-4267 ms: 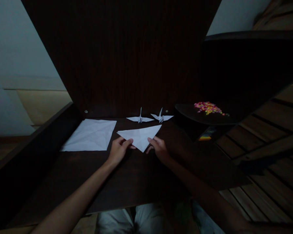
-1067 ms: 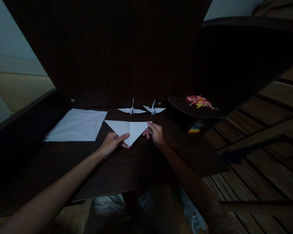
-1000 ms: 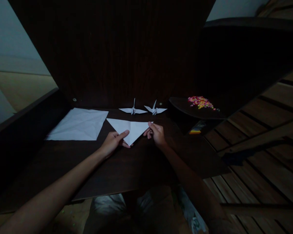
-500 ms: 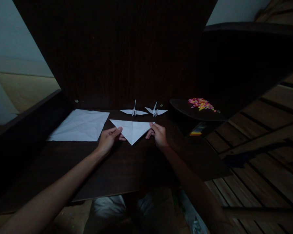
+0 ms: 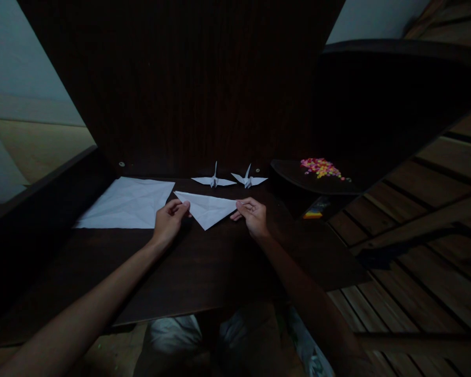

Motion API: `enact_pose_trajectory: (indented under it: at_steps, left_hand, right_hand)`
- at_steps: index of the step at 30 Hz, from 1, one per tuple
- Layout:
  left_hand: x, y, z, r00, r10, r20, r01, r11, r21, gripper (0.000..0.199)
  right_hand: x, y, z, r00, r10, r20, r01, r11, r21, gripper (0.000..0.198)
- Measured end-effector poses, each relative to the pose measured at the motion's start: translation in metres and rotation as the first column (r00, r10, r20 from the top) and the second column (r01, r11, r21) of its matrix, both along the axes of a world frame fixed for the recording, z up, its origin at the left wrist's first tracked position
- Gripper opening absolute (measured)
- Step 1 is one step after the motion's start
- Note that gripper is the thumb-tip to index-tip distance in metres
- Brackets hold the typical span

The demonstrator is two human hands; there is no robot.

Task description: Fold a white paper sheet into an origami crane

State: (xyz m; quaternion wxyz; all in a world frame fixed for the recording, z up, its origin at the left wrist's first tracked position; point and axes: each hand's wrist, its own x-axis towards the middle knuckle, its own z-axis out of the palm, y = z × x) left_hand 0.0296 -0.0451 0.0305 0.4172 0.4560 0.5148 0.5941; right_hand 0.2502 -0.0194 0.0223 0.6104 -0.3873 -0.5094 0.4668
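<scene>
A white sheet of paper folded into a triangle is held between my two hands, its point toward me and its long edge away. My left hand pinches it near the left corner, thumb on top. At the right corner my right hand grips it between thumb and fingers. Just beyond the triangle stand two white paper cranes, one on the left and one on the right, wings spread. Left of my left hand a creased white sheet lies flat.
A dark wooden table carries all this, with a tall dark panel behind and a raised side edge at left. Small colourful pieces lie heaped on a rounded shelf at right. Wooden slats show beyond the table.
The folded paper has tilted, its right corner coming nearer to me and further left. My left hand has moved slightly left, toward the left corner. The cranes stay put.
</scene>
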Motion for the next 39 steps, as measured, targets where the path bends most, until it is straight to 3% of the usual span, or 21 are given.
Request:
enact_pose_trajectory:
  at_steps: [3,7,11,15,18,21,26,33,39]
  left_hand:
    - [0.000,0.000,0.002,0.999,0.014,-0.031,-0.014,1.000,-0.009,0.030]
    - [0.001,0.001,0.001,0.998,0.036,0.046,-0.034,0.999,-0.041,0.037]
    - [-0.001,0.002,-0.003,0.994,-0.061,0.093,0.067,0.996,-0.058,0.054]
    - [-0.004,-0.001,-0.004,0.980,-0.168,-0.105,0.160,0.984,-0.082,0.050]
    - [-0.004,-0.004,-0.002,0.922,-0.235,-0.308,0.229,0.972,-0.056,0.042]
    - [-0.005,-0.007,-0.001,0.816,-0.309,-0.489,0.370,0.929,0.030,0.034]
    - [-0.005,-0.009,-0.004,0.623,-0.424,-0.658,0.648,0.751,0.129,0.039]
    - [-0.002,-0.011,-0.007,0.632,-0.523,-0.572,0.696,0.707,0.123,0.055]
    - [-0.003,-0.011,-0.010,0.637,-0.553,-0.537,0.706,0.699,0.118,0.056]
  right_hand:
    - [-0.001,-0.001,-0.001,0.999,0.045,0.027,-0.044,0.999,-0.016,0.040]
    - [-0.002,-0.002,-0.002,0.993,0.110,0.031,-0.109,0.993,-0.037,0.038]
    - [-0.003,-0.002,-0.003,0.989,0.145,0.006,-0.145,0.989,-0.035,0.034]
    - [-0.004,0.000,-0.005,0.986,0.164,-0.036,-0.166,0.985,-0.043,0.031]
    - [-0.003,0.001,-0.006,0.984,0.159,-0.079,-0.164,0.985,-0.053,0.029]
    - [-0.003,0.002,-0.007,0.986,0.134,-0.096,-0.139,0.989,-0.051,0.028]
    - [-0.001,0.005,-0.010,0.989,0.119,-0.089,-0.122,0.992,-0.023,0.033]
    - [-0.001,0.007,-0.010,0.981,0.178,-0.076,-0.172,0.982,0.083,0.039]
    - [0.001,0.005,-0.008,0.981,0.192,0.009,-0.193,0.978,0.081,0.045]
